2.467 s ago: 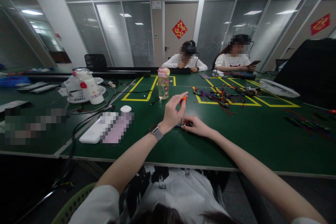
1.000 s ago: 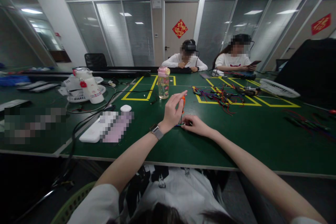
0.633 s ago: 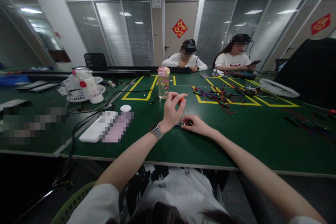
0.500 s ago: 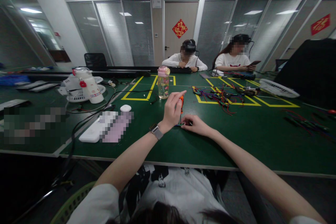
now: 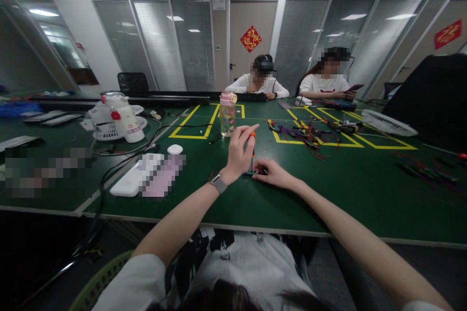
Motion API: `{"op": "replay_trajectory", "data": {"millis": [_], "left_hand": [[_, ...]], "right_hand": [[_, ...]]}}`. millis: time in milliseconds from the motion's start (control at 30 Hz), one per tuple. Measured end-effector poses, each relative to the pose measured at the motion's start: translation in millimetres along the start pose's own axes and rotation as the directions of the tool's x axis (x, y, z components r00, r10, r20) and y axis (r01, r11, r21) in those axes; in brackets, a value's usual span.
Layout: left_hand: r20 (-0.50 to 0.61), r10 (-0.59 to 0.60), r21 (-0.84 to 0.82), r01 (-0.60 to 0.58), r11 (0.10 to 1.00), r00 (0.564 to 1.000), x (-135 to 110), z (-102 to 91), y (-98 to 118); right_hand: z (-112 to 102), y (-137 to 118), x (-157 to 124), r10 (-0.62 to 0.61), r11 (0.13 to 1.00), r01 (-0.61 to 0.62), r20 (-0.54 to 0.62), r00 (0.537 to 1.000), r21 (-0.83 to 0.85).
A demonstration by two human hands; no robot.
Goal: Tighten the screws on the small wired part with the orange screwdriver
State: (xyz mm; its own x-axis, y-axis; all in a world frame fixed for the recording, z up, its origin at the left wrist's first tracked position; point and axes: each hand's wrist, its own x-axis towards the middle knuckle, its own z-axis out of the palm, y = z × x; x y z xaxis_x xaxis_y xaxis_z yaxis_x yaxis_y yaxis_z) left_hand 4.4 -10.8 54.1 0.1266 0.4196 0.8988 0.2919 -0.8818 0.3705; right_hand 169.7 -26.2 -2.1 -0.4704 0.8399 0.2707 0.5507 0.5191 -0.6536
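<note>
My left hand [image 5: 241, 148], with a watch on its wrist, is closed round the orange handle of a screwdriver [image 5: 253, 135]. The screwdriver stands upright, and its thin shaft runs down to a small circuit board [image 5: 249, 173] on the green table. Beside the shaft, my right hand [image 5: 269, 172] rests low with its fingers bent and pinched at the board's right edge. My fingers hide part of the board, and the screwdriver's tip is too small to make out.
A pink-lidded bottle [image 5: 227, 115] stands just beyond my left hand. Wired circuit boards [image 5: 306, 131] lie in a tangle to the right, across yellow tape. To the left are a white power bank [image 5: 134, 177], a white round case [image 5: 175, 149] and a jug [image 5: 126, 119]. Two people sit opposite.
Both hands stay in nearly the same place. The fingers of my left hand have shifted slightly round the orange handle.
</note>
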Motion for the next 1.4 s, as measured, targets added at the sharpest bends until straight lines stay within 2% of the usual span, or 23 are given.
{"op": "replay_trajectory", "data": {"millis": [100, 400, 567, 667, 900, 1100, 1400], "left_hand": [[-0.002, 0.010, -0.043, -0.011, 0.999, 1.000, 0.5, 0.8, -1.3], [-0.095, 0.051, 0.055, -0.046, 0.997, 0.994, 0.1, -0.2, 3.0], [-0.041, 0.035, -0.017, -0.036, 0.999, 0.999, -1.4, -0.9, 1.4], [-0.047, 0.032, -0.032, -0.034, 0.999, 0.998, -0.4, 0.9, -0.4], [-0.081, 0.050, 0.068, -0.044, 0.997, 0.995, 0.4, 1.3, 2.3], [0.050, 0.058, -0.054, -0.056, 0.997, 0.997, -1.3, 1.6, 2.2], [-0.038, 0.036, 0.012, -0.036, 0.999, 0.999, -1.3, 1.1, 4.4]], "right_hand": [[-0.3, 0.4, -0.1, -0.008, 1.000, 0.008, 0.000, 1.000, -0.008], [0.4, 0.8, -0.1, -0.003, 1.000, 0.003, -0.006, 1.000, -0.007], [0.0, 0.1, 0.1, -0.009, 1.000, 0.009, -0.004, 1.000, -0.021], [-0.2, -0.2, -0.1, -0.005, 1.000, 0.005, 0.000, 1.000, -0.021], [0.1, 0.0, 0.1, -0.003, 1.000, 0.003, -0.003, 1.000, -0.008], [-0.2, 0.0, 0.0, -0.016, 1.000, 0.016, -0.002, 1.000, -0.009], [-0.3, -1.7, 0.0, -0.004, 1.000, 0.004, -0.004, 1.000, -0.016]]}}
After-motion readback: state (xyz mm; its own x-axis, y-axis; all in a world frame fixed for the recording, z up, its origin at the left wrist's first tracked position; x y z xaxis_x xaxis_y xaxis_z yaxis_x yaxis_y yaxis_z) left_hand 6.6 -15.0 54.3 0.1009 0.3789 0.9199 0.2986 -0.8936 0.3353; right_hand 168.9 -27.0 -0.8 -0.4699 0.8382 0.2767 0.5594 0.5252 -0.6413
